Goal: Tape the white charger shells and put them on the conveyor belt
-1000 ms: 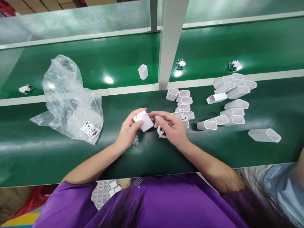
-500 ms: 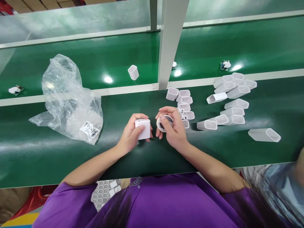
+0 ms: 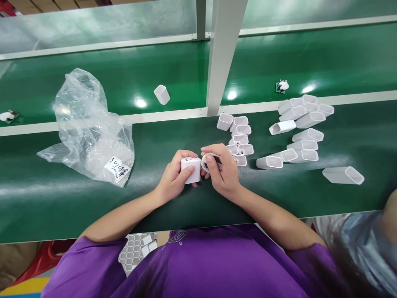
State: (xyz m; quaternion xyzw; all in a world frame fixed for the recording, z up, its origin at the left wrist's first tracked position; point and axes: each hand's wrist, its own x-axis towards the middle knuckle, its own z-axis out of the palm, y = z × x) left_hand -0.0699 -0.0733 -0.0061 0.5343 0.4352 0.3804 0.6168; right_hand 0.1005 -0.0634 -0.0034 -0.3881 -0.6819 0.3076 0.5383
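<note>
My left hand (image 3: 170,181) is closed around a small white plastic housing (image 3: 192,175), thumb across its front and small openings in its top face. Close beside it, my right hand (image 3: 228,174) grips a round white disc-like piece with a dark middle (image 3: 204,164). Fingers cover much of this piece, so its kind is unclear. The piece is at the housing's right edge; whether they touch I cannot tell. Just past my right hand stand several open white housings (image 3: 225,121), partly hidden by it.
More white housings (image 3: 305,145) cluster at the right. A clear plastic bag (image 3: 102,136) with a handwritten label lies left. Behind a metal rail, a green belt carries a housing (image 3: 161,94) and small circuit boards (image 3: 282,86). A post (image 3: 221,62) rises centrally; another person's clothing (image 3: 366,244) shows lower right.
My left hand has shifted slightly right with the housing, and my right hand slightly left, narrowing the gap between them. On the belt, the housing and circuit boards have moved left.
</note>
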